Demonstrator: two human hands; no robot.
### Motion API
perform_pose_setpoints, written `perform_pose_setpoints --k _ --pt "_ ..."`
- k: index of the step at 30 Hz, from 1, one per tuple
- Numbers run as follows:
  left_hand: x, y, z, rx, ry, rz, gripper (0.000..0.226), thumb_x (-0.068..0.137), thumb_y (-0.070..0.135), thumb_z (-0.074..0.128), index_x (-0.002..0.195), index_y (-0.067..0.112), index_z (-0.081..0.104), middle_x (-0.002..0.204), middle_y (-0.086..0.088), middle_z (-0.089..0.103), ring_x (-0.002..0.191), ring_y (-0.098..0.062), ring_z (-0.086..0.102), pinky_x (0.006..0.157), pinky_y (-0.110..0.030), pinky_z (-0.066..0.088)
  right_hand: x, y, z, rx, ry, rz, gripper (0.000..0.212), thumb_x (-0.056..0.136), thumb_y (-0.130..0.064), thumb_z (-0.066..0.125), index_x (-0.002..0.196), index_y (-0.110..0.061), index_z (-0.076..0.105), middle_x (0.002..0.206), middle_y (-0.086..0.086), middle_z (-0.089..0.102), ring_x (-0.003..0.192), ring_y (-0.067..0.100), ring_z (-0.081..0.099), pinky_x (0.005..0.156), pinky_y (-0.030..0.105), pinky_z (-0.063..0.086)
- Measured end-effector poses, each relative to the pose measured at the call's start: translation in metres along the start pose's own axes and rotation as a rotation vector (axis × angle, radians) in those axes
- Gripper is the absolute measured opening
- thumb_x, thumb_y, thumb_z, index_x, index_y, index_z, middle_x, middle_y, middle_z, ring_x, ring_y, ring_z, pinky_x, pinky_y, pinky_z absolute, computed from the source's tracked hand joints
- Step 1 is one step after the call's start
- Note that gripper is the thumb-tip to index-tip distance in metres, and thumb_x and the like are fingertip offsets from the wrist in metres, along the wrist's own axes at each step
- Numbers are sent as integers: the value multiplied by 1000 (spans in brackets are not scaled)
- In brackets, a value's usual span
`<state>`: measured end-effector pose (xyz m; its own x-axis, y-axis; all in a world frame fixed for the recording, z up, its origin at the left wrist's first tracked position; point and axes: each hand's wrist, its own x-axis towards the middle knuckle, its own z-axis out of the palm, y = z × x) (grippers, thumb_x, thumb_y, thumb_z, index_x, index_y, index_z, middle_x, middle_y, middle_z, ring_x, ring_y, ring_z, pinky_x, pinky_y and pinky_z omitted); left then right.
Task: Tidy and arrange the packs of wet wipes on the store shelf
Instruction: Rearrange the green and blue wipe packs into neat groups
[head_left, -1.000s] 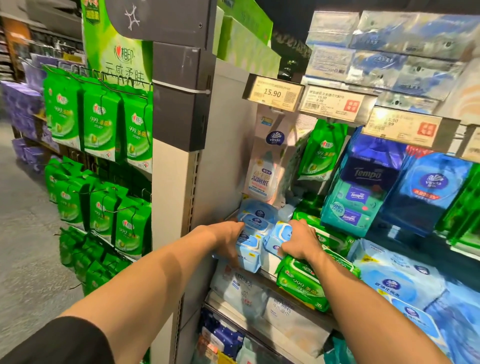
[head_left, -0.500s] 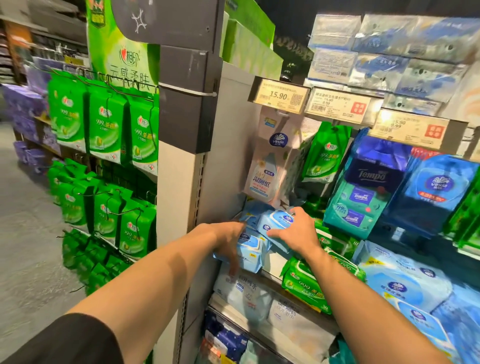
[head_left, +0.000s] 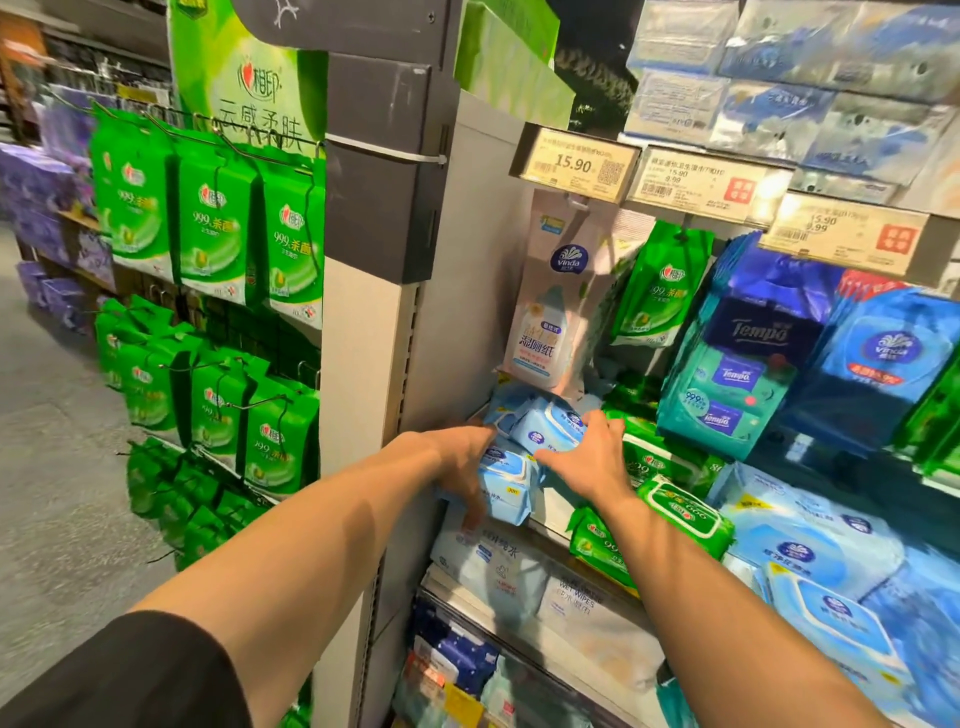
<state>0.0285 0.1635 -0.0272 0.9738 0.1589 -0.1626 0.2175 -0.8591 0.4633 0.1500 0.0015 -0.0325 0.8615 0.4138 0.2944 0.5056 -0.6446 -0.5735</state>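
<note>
Blue wipes pack (head_left: 550, 426) under right hand (head_left: 589, 460)

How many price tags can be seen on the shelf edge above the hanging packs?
3: the left price tag reading 15.90 above the hanging Vinda pack, the middle price tag beside it, the right price tag. More may lie beyond the frame's right edge.

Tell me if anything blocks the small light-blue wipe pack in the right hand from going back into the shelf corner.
Other light-blue packs already fill that corner behind the held light-blue wipe pack, gripped by the right hand. The left hand holds a front pack.
</note>
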Motion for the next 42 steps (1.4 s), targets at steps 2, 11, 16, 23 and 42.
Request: perform_pose_setpoints --k 2,11,16,23,42 --pt "0 0 0 -8 -1 0 90 37 34 98 112 27 49 106 10 62 95 -11 61 89 -32 53 -2 0 0 74 45 36 73 59 -30 89 115 -8 48 114 8 39 101 23 47 89 29 42" --pt "-3 0 -3 -17 -6 -5 80 48 33 96 111 27 48 109 6 59 95 -14 59 89 -34 54 0 -23 7 291 182 216 94 52 -19 92 123 -5 33 122 15 39 108 31 46 85 36 47" --pt "-2 0 -4 -15 -21 -18 84 48 35 96 115 27 47 112 7 58 99 -14 58 92 -35 53 -1 -21 15 401 96 395 87 52 -29 94 116 3 45 109 11 55 95 28 57 80 40 55" --pt "-1 3 -6 0 -46 -28 86 48 35 96 117 25 47 112 5 57 98 -15 58 90 -33 53 32 8 51 382 33 392 93 18 -54 83 99 -12 62 92 5 70 78 22 69 67 40 61" --pt "14 -2 -5 -88 -97 -21 96 43 28 97 124 26 47 110 6 65 101 -15 64 96 -38 52 13 -41 49 550 44 458 60 54 -17 90 99 -13 49 97 7 63 83 26 63 71 34 54"
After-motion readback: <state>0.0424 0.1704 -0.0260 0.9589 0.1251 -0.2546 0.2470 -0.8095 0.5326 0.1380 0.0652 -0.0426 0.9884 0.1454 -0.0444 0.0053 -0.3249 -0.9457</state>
